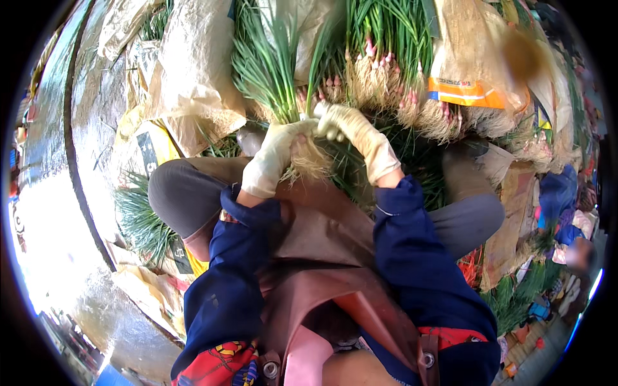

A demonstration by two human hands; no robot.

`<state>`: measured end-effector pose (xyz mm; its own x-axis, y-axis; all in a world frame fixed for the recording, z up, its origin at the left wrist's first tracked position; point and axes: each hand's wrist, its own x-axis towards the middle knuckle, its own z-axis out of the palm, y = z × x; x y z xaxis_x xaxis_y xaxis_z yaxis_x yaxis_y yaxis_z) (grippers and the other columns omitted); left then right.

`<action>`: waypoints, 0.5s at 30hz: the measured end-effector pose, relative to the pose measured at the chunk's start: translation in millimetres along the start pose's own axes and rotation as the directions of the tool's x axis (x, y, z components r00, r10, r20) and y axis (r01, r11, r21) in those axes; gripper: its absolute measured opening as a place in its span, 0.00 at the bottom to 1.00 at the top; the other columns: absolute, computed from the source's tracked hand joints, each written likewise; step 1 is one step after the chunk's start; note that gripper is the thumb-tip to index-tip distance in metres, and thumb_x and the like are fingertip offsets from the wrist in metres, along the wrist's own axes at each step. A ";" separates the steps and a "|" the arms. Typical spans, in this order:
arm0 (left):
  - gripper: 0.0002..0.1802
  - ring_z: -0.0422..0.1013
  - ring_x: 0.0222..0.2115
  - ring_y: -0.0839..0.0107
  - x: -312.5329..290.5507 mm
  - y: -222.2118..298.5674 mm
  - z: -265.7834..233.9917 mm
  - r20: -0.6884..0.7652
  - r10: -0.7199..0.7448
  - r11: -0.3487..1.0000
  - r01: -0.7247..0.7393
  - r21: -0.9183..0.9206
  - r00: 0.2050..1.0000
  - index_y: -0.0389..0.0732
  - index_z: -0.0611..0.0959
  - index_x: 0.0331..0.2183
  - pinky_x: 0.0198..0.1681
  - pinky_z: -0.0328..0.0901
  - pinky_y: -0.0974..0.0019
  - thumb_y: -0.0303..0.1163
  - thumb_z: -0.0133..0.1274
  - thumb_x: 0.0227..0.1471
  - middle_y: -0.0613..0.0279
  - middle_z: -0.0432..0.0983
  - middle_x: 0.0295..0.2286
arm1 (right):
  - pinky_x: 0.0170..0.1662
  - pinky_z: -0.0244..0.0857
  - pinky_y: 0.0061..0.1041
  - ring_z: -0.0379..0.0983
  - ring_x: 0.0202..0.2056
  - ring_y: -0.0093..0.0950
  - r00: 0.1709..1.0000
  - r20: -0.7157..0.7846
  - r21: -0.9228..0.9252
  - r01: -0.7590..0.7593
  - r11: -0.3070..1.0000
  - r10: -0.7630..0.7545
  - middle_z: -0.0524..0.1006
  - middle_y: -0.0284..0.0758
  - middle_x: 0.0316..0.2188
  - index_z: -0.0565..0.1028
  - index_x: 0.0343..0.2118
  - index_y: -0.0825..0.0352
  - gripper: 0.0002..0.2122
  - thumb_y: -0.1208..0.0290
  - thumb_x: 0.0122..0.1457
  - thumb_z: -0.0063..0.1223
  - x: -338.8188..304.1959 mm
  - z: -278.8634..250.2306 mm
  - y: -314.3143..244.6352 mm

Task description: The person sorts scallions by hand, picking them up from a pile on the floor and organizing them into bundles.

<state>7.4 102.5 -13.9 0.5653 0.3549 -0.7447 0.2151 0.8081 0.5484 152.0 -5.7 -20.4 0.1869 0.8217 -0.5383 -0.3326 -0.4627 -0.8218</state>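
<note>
My left hand (278,154), in a whitish work glove, is closed around a bunch of green garlic (277,74). Its long green leaves fan upward, and pale stringy roots (310,161) hang below the glove. Against the bunch's right side, my gloved right hand (353,132) has its fingers curled in; its thumb and forefinger meet the base of a stalk leaning right. The fingers partly hide that grip. Just beyond my hands lie more green garlic plants (380,71), with pinkish bulbs and tangled roots.
Plastic woven sacks (196,58) lie at the far left, and another sack (473,55) with an orange band at the far right. Loose greens (149,215) rest beside my left knee. A brown apron (322,235) covers my lap. Wet, shiny floor (96,148) stretches along the left.
</note>
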 end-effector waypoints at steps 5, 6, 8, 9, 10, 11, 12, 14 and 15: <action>0.15 0.73 0.25 0.73 5.5 -7.3 -15.6 0.580 -0.080 0.863 0.348 -0.367 0.811 0.27 0.73 0.42 0.31 0.72 0.73 0.27 0.48 0.55 0.55 0.76 0.29 | 0.21 0.62 0.18 0.65 0.17 0.17 0.997 0.077 0.708 -0.077 0.702 0.032 0.73 0.30 0.23 0.71 0.41 0.69 0.16 0.58 0.61 0.45 18.9 18.9 -10.7; 0.15 0.73 0.24 0.73 1.5 -7.1 -12.9 0.490 -0.050 0.860 0.287 -0.422 0.870 0.27 0.73 0.42 0.30 0.72 0.73 0.27 0.48 0.55 0.56 0.76 0.28 | 0.17 0.59 0.17 0.64 0.14 0.19 0.994 0.078 0.713 -0.004 0.702 -0.074 0.71 0.30 0.20 0.71 0.39 0.69 0.15 0.60 0.60 0.48 26.8 23.7 -10.3; 0.15 0.73 0.25 0.73 0.1 -7.7 -7.5 0.323 -0.022 0.879 0.172 -0.445 0.946 0.27 0.73 0.42 0.28 0.72 0.74 0.27 0.48 0.54 0.56 0.77 0.29 | 0.15 0.58 0.18 0.65 0.13 0.20 0.998 -0.054 0.655 0.022 0.755 0.018 0.72 0.30 0.18 0.73 0.33 0.67 0.12 0.61 0.59 0.50 21.9 21.0 -7.3; 0.15 0.73 0.25 0.74 -6.0 -1.6 -3.5 0.387 -0.074 0.905 0.226 -0.362 0.919 0.27 0.74 0.42 0.25 0.71 0.76 0.26 0.49 0.53 0.55 0.77 0.30 | 0.15 0.59 0.19 0.66 0.13 0.21 0.988 -0.154 0.555 0.094 0.827 -0.009 0.73 0.31 0.18 0.74 0.31 0.66 0.12 0.61 0.58 0.51 14.6 22.1 -9.1; 0.14 0.73 0.24 0.74 -7.6 2.9 0.7 0.263 -0.112 0.978 0.154 -0.143 0.958 0.27 0.74 0.40 0.24 0.71 0.77 0.26 0.50 0.53 0.56 0.77 0.30 | 0.18 0.64 0.21 0.70 0.16 0.21 0.937 -0.335 0.216 0.177 0.960 -0.098 0.75 0.31 0.20 0.75 0.30 0.66 0.11 0.62 0.57 0.54 24.2 15.2 9.2; 0.13 0.73 0.24 0.74 -7.8 6.0 3.9 0.130 -0.113 0.991 0.101 0.092 0.985 0.27 0.75 0.39 0.23 0.70 0.77 0.25 0.50 0.53 0.56 0.77 0.29 | 0.24 0.68 0.23 0.72 0.20 0.24 0.896 -0.381 -0.306 0.111 0.946 -0.229 0.76 0.31 0.20 0.76 0.34 0.65 0.10 0.64 0.56 0.55 28.6 4.1 26.9; 0.11 0.72 0.20 0.74 -8.0 -1.2 3.8 0.198 -0.087 0.979 0.121 -0.167 0.976 0.28 0.76 0.38 0.21 0.70 0.77 0.25 0.51 0.52 0.59 0.76 0.26 | 0.28 0.68 0.25 0.73 0.24 0.26 0.873 -0.401 -0.162 0.232 0.959 -0.279 0.77 0.32 0.23 0.76 0.35 0.64 0.12 0.61 0.55 0.55 22.5 -3.3 48.2; 0.14 0.73 0.21 0.72 -30.6 15.5 2.8 0.294 -0.014 0.971 0.083 -0.224 0.956 0.27 0.75 0.40 0.21 0.70 0.77 0.23 0.52 0.51 0.58 0.76 0.27 | 0.34 0.69 0.30 0.75 0.32 0.31 0.927 -0.335 -0.605 -0.075 0.792 -0.168 0.78 0.36 0.31 0.77 0.36 0.64 0.17 0.53 0.54 0.54 9.6 -36.1 61.5; 0.15 0.73 0.22 0.72 -38.8 27.5 2.5 0.340 0.078 0.965 0.014 -0.261 0.937 0.27 0.74 0.41 0.21 0.70 0.77 0.23 0.52 0.50 0.57 0.76 0.28 | 0.37 0.68 0.33 0.75 0.37 0.34 0.930 -0.368 -0.911 -0.366 0.192 0.024 0.78 0.38 0.36 0.77 0.37 0.64 0.21 0.49 0.53 0.54 10.2 -59.4 56.3</action>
<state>-6.6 109.8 31.0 0.8174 0.2362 -0.5255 0.0073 0.9078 0.4193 190.0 -43.1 -83.2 0.5057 0.6301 -0.5893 0.7099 -0.6920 -0.1309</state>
